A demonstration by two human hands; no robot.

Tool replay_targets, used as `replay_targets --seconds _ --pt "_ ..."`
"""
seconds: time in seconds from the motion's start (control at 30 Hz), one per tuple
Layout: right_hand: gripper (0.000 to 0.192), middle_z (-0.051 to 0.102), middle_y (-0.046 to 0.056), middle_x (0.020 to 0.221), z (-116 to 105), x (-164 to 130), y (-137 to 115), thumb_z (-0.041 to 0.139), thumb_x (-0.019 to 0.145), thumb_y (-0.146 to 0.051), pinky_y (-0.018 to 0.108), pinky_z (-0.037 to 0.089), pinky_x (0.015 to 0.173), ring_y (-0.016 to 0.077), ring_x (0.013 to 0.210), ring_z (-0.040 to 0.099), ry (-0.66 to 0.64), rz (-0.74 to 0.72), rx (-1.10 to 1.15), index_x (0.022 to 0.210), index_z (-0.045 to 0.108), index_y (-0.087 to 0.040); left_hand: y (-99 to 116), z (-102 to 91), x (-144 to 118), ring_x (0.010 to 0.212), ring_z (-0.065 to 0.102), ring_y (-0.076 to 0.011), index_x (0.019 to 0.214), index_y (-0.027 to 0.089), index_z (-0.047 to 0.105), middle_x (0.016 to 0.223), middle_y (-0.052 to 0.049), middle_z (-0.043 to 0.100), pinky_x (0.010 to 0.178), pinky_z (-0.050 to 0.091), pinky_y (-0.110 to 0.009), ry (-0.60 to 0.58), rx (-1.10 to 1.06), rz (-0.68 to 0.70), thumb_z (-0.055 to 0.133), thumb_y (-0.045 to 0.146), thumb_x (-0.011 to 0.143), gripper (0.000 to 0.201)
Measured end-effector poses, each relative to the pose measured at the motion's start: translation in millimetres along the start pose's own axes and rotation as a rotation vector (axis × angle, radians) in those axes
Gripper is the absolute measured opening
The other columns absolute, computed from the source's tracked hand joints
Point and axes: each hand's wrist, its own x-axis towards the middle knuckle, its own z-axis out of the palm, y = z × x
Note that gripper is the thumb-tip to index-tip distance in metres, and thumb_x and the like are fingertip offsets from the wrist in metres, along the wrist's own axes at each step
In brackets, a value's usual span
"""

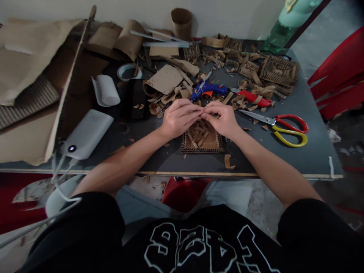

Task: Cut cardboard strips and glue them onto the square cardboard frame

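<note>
1. Hands are meeting at centre frame: left hand (178, 118) and right hand (223, 118) are touching fingertip to fingertip, both pinching a small cardboard strip (203, 112) between them; strip is mostly hidden by the fingers.
2. Strip is hovering just above the cardboard tray (202, 145), a square woven-edged piece lying flat on the bench (298, 155) near its front edge, with loose strips piled inside.
3. Handling, as a judgement: strip is looking very light, thin, bendable and easy to crease or tear; taking it by the ends with fingertips seems best. Tray is likely light and semi-stiff; better lifted by its rim.
4. Just beyond the hands: blue glue gun (209, 90) and a red-handled tool (253, 98), lying among cardboard scraps.
5. Right of the hands: scissors (280, 127) with red and yellow handles, apart from the tray.
6. Left of frame: white power bank (87, 133) with cable, white roll (106, 90), tape ring (128, 71).
7. Top of frame: cardboard cup (182, 22), glue sticks (165, 40), finished cardboard lattices (278, 70) at upper right.
8. Scraps are crowding the area behind the hands; bench beside the tray is carrying only a few bits.
</note>
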Motion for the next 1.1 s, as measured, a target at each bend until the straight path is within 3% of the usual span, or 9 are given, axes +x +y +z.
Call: replay_targets --seconds 0.2,0.33,0.53,0.67,0.73,0.83,1.1 --pt "0.043 0.079 0.003 0.080 -2.2 1.1 2.9 0.077 0.078 -0.068 0.037 0.055 0.077 0.0198 0.076 0.072 -0.005 0.045 0.062 0.073 0.081 -0.025 -1.1 1.5 -0.9 0.099 0.070 -0.0164 0.108 0.023 0.074 0.098 -0.001 0.079 0.085 0.060 -0.032 0.020 -0.058 -0.013 0.071 0.028 0.094 0.015" --pt "0.046 0.081 0.004 0.088 -1.9 1.7 8.0 0.079 0.074 -0.070 0.038 0.057 0.081 0.0209 0.085 0.073 -0.028 0.051 0.068 0.078 0.081 -0.025 -2.9 3.2 -2.7 0.099 0.071 -0.0166 0.106 0.023 0.074 0.099 -0.001 0.080 0.087 0.061 -0.034 -0.040 -0.049 -0.076 0.066 0.030 0.098 0.013" --pt "0.050 0.080 0.005 0.084 1.1 1.9 21.0 0.078 0.072 -0.074 0.040 0.057 0.081 0.0215 0.082 0.073 -0.017 -0.048 0.001 0.075 0.079 -0.024 -4.0 -6.4 3.4 0.100 0.073 -0.0179 0.113 0.023 0.069 0.108 0.000 0.081 0.080 0.062 -0.032 -0.109 0.021 0.127 0.064 0.023 0.097 0.017" --pt "0.051 0.079 0.004 0.084 2.5 2.1 28.4 0.077 0.072 -0.075 0.045 0.056 0.089 0.0229 0.081 0.073 0.010 -0.108 -0.028 0.073 0.077 -0.024 -6.1 -8.2 1.9 0.114 0.070 -0.0203 0.118 0.027 0.070 0.118 -0.003 0.079 0.095 0.060 -0.039 -0.341 -0.106 -0.078 0.052 0.033 0.104 0.023" --pt "0.051 0.080 0.004 0.085 3.5 2.3 31.6 0.074 0.074 -0.076 0.046 0.056 0.088 0.0236 0.082 0.073 0.029 -0.125 -0.049 0.074 0.076 -0.025 -7.9 -5.3 -1.3 0.118 0.068 -0.0210 0.117 0.028 0.071 0.120 -0.003 0.078 0.102 0.059 -0.041 -0.390 -0.174 -0.188 0.050 0.039 0.104 0.026" --pt "0.052 0.080 0.005 0.088 6.1 2.0 35.9 0.071 0.076 -0.078 0.046 0.056 0.086 0.0244 0.083 0.073 0.055 -0.142 -0.053 0.077 0.077 -0.026 -11.0 1.0 -6.9 0.122 0.067 -0.0229 0.117 0.030 0.070 0.122 -0.004 0.076 0.107 0.057 -0.047 -0.389 -0.241 -0.285 0.048 0.046 0.104 0.030" --pt "0.044 0.079 0.005 0.089 6.3 -6.7 26.6 0.074 0.078 -0.073 0.049 0.057 0.092 0.0272 0.090 0.071 0.149 -0.140 -0.169 0.079 0.078 -0.029 -15.7 8.8 -16.1 0.119 0.067 -0.0239 0.111 0.029 0.071 0.119 -0.005 0.076 0.107 0.057 -0.049 -0.310 -0.243 -0.263 0.052 0.049 0.102 0.028"
